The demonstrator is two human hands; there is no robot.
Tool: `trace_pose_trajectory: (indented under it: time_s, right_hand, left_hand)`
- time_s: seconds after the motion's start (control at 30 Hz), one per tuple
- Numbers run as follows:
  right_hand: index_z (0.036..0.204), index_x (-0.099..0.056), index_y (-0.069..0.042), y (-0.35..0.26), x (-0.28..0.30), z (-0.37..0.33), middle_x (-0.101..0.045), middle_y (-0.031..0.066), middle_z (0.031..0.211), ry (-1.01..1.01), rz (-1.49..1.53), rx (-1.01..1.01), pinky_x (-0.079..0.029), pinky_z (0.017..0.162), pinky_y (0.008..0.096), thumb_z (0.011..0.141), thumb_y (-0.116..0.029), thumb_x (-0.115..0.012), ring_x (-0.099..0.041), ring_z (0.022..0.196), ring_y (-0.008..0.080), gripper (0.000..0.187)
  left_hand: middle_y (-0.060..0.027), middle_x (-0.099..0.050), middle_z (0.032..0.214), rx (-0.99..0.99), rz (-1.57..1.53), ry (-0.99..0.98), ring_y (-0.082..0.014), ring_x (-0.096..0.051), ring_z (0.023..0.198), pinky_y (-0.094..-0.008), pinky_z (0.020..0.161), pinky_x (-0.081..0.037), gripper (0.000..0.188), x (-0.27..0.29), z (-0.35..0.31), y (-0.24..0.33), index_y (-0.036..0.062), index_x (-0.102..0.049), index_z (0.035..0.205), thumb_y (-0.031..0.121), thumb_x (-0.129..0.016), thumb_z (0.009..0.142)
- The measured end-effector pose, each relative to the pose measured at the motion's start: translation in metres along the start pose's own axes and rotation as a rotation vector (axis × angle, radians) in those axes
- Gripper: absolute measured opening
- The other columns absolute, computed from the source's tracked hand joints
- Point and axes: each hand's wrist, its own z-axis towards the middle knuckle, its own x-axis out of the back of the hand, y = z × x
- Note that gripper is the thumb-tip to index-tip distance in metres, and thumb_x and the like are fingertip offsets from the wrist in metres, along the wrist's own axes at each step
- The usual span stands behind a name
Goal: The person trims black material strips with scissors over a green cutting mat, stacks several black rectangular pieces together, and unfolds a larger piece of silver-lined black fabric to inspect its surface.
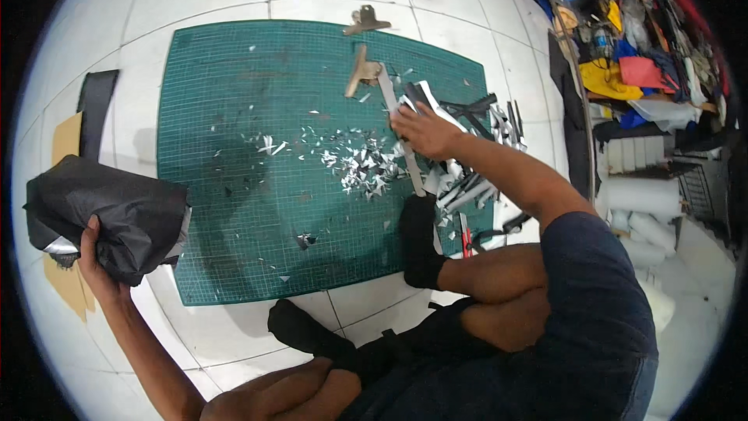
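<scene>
At the far left, my left hand is closed on a folded bundle of black fabric, with the thumb pressed over its front. Some silvery-white underside shows at the bundle's edges. My right hand reaches over the right part of a green cutting mat, its fingers curled on black and white strips. Alongside those fingers lies a long, flat, pale ruler-like strip. Small white and silver scraps are scattered across the mat left of it.
Two metal bulldog clips lie around the mat's top edge. More strips pile up near a red-handled tool. My socked foot rests on the mat. Brown board lies far left; cluttered shelves stand at right.
</scene>
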Motion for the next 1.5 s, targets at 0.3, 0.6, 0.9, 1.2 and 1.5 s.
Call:
trace_pose_trajectory:
  time_s: [0.3, 0.6, 0.9, 1.2, 1.5]
  right_hand:
    - [0.114, -0.055, -0.006, -0.022, 0.068, -0.167, -0.062, 0.016, 0.102, -0.062, 0.792, -0.515, -0.048, 0.082, 0.0418, 0.087, -0.03, -0.06, -0.06, 0.096, 0.0319, 0.036]
    - [0.108, -0.054, -0.004, -0.158, -0.124, -0.246, -0.059, 0.0198, 0.101, 0.003, 1.064, -1.059, -0.048, 0.075, 0.043, 0.078, -0.036, -0.069, -0.06, 0.091, 0.0351, 0.046]
    - [0.108, -0.047, -0.006, -0.259, -0.194, -0.269, -0.063, 0.019, 0.088, 0.113, 1.212, -1.407, -0.049, 0.076, 0.0433, 0.08, -0.025, -0.065, -0.063, 0.088, 0.037, 0.038]
    - [0.097, -0.055, -0.003, -0.194, -0.166, -0.243, -0.059, 0.0136, 0.081, 0.649, 1.153, -1.191, -0.046, 0.064, 0.0395, 0.082, -0.025, -0.067, -0.061, 0.074, 0.0301, 0.028]
    - [0.125, -0.049, -0.016, 0.002, -0.005, -0.019, -0.059, 0.0128, 0.101, 0.538, 0.709, -0.295, -0.049, 0.079, 0.0438, 0.083, -0.024, -0.059, -0.059, 0.095, 0.0318, 0.043]
  left_hand:
    - [-0.019, -0.057, 0.116, 0.087, 0.106, -0.296, -0.0285, -0.057, 0.104, -0.0374, 0.094, -0.044, 0.055, -0.151, 0.034, -0.048, -0.013, -0.049, 0.118, 0.024, -0.067, 0.081]
    - [-0.0227, -0.057, 0.113, 0.012, 0.143, -0.511, -0.0299, -0.058, 0.103, -0.0369, 0.091, -0.047, 0.055, -0.202, 0.01, -0.065, -0.017, -0.051, 0.114, 0.024, -0.067, 0.082]
    - [-0.0182, -0.058, 0.113, 0.083, 0.169, -0.425, -0.0287, -0.059, 0.101, -0.039, 0.092, -0.047, 0.049, -0.168, -0.006, -0.044, -0.0126, -0.049, 0.118, 0.016, -0.064, 0.082]
    - [-0.0156, -0.056, 0.114, -0.052, 0.171, -0.409, -0.0278, -0.056, 0.104, -0.0381, 0.094, -0.045, 0.048, -0.174, -0.045, -0.014, -0.007, -0.047, 0.121, 0.016, -0.062, 0.082]
    - [-0.0139, -0.057, 0.115, -0.045, 0.255, -0.237, -0.0272, -0.056, 0.106, -0.0389, 0.093, -0.045, 0.053, -0.128, -0.117, 0.014, -0.0053, -0.044, 0.125, 0.016, -0.062, 0.08]
